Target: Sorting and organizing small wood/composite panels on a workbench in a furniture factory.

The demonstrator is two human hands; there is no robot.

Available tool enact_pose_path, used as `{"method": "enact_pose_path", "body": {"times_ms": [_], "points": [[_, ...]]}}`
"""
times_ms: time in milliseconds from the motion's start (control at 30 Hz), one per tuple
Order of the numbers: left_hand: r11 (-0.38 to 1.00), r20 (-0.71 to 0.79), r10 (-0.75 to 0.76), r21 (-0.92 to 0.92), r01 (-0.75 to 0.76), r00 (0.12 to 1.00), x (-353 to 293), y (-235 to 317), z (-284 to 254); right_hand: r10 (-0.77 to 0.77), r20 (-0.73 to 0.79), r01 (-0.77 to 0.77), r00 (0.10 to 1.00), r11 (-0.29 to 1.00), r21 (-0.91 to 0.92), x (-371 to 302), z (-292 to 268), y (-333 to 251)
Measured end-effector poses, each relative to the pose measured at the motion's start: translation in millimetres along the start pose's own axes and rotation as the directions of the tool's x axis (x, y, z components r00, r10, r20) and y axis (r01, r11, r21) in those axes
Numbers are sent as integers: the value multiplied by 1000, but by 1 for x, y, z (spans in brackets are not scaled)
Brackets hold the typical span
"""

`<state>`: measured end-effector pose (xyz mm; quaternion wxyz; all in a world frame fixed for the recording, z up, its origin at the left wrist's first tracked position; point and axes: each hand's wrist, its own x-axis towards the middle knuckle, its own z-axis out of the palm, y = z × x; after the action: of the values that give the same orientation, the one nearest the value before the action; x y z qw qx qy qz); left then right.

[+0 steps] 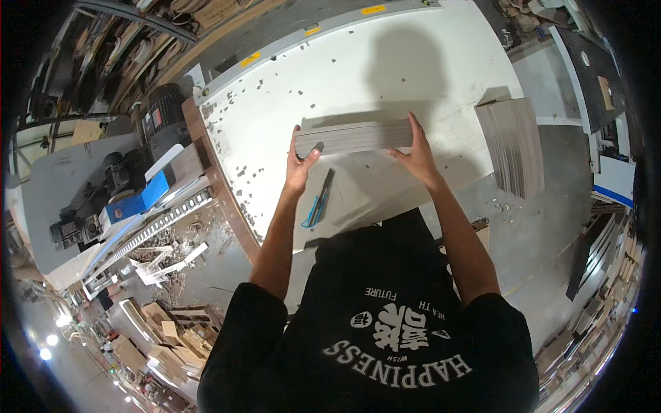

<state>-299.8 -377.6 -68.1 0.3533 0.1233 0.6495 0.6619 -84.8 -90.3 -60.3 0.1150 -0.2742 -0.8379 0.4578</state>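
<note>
A stack of thin grey cardboard sheets [354,138] stands on edge on the white worktable [330,82]. My left hand [299,165] grips its left end, with the thumb on the near face. At the opposite end my right hand [416,155] holds the stack, fingers along the end and thumb near the front lower corner. Just right of my left wrist lies a utility knife [318,203] with a blue handle, its dark end pointing away from me. A larger stack of grey sheets [511,144] rests at the table's right edge.
Small dark scraps [241,172] are strewn over the table's left side. A metal rail [289,41] with yellow labels runs along the far edge. Machinery with a motor [162,117] stands left, above debris [165,265] on the floor. Board piles [169,344] fill the lower left.
</note>
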Motion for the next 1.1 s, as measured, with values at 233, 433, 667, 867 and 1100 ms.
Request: {"method": "enact_pose_path", "body": {"times_ms": [233, 433, 667, 867, 1100], "points": [[995, 5, 85, -47, -85, 996, -12, -11, -13, 138, -15, -115, 990, 874, 471, -14, 24, 1], [980, 4, 169, -105, -168, 986, -7, -25, -13, 217, 156, -256, 964, 582, 772, -19, 33, 15], [977, 28, 203, 66, -204, 979, -6, -19, -28, 53, -204, -29, 978, 992, 121, -21, 18, 8], [477, 76, 399, 834, -278, 914, 15, 21, -140, -283, 125, 295, 951, 713, -636, 7, 18, -60], [-423, -121, -103, 904, 67, 987, 37, 114, -358, -149, 202, 249, 968, 674, -695, 12, 26, -42]]}}
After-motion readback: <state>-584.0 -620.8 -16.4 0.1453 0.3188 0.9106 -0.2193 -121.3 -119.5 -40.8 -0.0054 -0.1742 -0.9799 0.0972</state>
